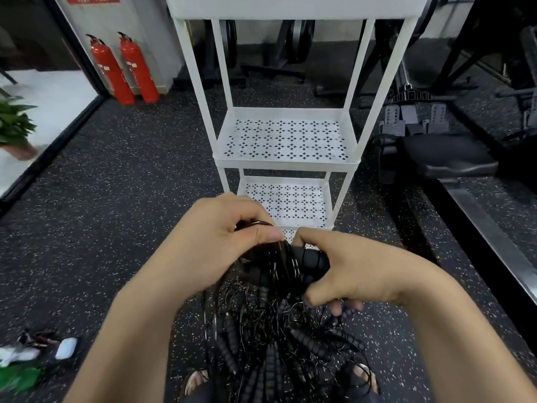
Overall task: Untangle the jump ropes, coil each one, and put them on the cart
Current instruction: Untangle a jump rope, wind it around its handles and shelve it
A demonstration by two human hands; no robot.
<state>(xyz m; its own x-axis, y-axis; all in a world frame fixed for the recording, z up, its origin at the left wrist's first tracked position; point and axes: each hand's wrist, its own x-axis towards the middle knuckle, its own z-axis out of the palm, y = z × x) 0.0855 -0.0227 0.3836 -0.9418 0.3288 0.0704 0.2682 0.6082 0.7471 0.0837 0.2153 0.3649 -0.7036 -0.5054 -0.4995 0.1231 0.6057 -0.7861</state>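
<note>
Coiling is the step in hand, by my reading: one jump rope (279, 264) is gathered into tight black loops between both hands, held up in front of the white cart (286, 165). The left hand (220, 239) has its fingers curled over the thin cable loops, with the thumb pressed down on top of them. The right hand (360, 271) is wrapped round a ribbed black handle (312, 260) at the coil's side. Below them the remaining ropes hang and lie as one tangle (270, 338) on the speckled floor, between the person's feet. Some strands seem to run up from it towards the coil, though I cannot tell whether they are joined to it.

The next move likely calls for finishing the wrap so the loops hold, freeing the coil from any stray strand, then reaching forward to a shelf. No rope shows on the two shelves whose floors are in view.

Counted: one cart with three shelves in view; one coil in the hands; one tangle, showing several ribbed handles but too knotted to count its ropes; two red fire extinguishers (112, 71) by the wall
</note>
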